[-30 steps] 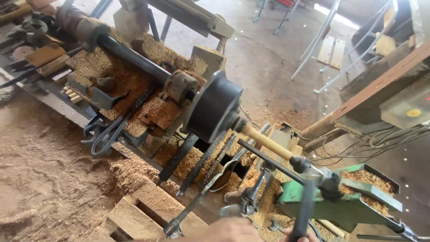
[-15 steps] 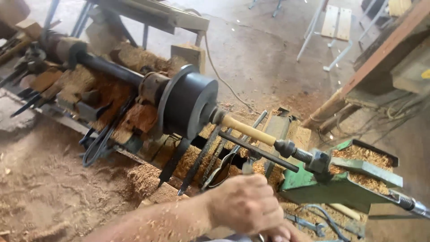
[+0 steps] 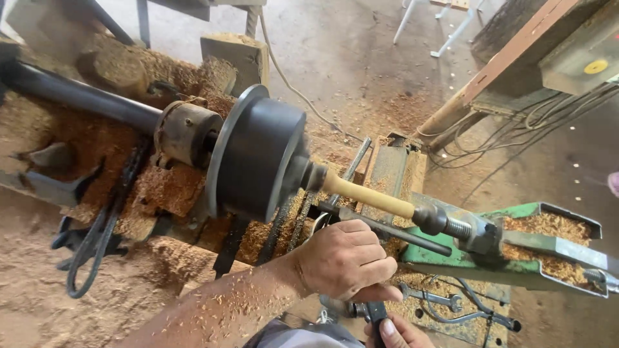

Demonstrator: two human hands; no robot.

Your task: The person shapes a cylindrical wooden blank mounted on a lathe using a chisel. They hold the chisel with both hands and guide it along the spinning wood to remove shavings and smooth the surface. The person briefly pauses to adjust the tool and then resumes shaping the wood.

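Two hands: left hand (image 3: pixel 345 261) fisted around dark tool handle (image 3: pixel 376 314), right hand (image 3: pixel 394 334) grip unclear; smooth pale wooden spindle (image 3: pixel 367 195) runs left-right, horizontal.

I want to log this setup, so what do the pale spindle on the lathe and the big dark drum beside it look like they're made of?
Spindle: apparently bare wood, pale yellow, smooth, unfinished. Drum: seemingly metal, matte black with a grey, worn rim. Wood shavings lie around them.

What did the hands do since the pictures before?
The left hand came up from the bottom edge to the tool rest bar and closed around a dark tool handle; the right hand came in beneath it. The pale wooden spindle stayed mounted between black chuck and green tailstock.
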